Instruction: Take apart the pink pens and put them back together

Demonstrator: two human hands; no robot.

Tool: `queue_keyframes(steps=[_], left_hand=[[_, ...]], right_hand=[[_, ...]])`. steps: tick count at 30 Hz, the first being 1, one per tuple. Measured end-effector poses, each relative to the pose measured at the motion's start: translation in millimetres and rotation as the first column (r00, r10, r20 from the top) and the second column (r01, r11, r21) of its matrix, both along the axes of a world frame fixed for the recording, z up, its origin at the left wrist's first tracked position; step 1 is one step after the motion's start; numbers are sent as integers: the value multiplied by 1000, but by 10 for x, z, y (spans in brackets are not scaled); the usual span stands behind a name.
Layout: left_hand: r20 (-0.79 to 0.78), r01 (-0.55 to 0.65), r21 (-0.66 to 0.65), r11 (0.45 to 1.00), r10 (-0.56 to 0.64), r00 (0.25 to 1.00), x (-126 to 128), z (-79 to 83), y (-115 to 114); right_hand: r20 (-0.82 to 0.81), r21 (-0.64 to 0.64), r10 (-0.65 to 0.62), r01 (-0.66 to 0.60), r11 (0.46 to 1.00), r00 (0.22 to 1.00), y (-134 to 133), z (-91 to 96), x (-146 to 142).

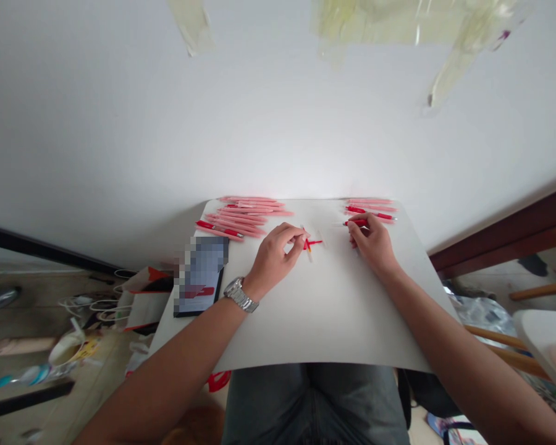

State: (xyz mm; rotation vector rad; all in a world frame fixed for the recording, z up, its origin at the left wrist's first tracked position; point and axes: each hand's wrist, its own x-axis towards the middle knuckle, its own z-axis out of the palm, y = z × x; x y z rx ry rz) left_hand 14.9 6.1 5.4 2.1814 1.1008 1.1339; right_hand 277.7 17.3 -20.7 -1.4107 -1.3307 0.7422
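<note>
My right hand (372, 242) is closed around a red pen (358, 222), whose tip end points left over the table. My left hand (280, 248) forms a pinch above the middle of the table; what its fingertips hold, if anything, is too small to make out. Right by those fingertips are small red pen parts (315, 242), one of them thin with a yellowish end. Beyond my right hand lie several pink pens (369, 202) and another red pen (384, 216). To the far left a larger pile of pink pens (243, 214) is spread out, with a red pen (220, 229) along its near side.
A tablet or phone (199, 278) with a blurred screen lies at the left edge of the white table (333, 321). The wall (278, 123) rises behind the table. A cup (67, 347), a bottle (32, 375) and cables stand or lie on the floor to the left.
</note>
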Motion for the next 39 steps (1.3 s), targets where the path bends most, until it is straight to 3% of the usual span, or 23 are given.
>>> queue_keyframes(steps=[7,13,17,22,30,39], left_hand=[[-36,-5,43,999,6,999,28,-32,-6],[-194,52,148,988,-23,981,53,-51,-22],[-239,104,179,978,-59,969,71,-68,-33],[-228,50,168,985,-10,974,64,-74,-13],[-107,-119,113,986,131,986,-51,-56,83],[-219,-240,69,968,249,943,-111,-89,101]], right_hand=[[-131,-4,-22,22,1000,991,54,-70,45],[-181,-7,-57,57,998,982,92,-86,130],[3,14,-64,64,998,998,75,-43,157],[285,99,17,-48,994,958,27,-19,107],[580,159,9,-124,979,815,-28,-21,63],[818,117,-16,-139,983,575,-137,20,-119]])
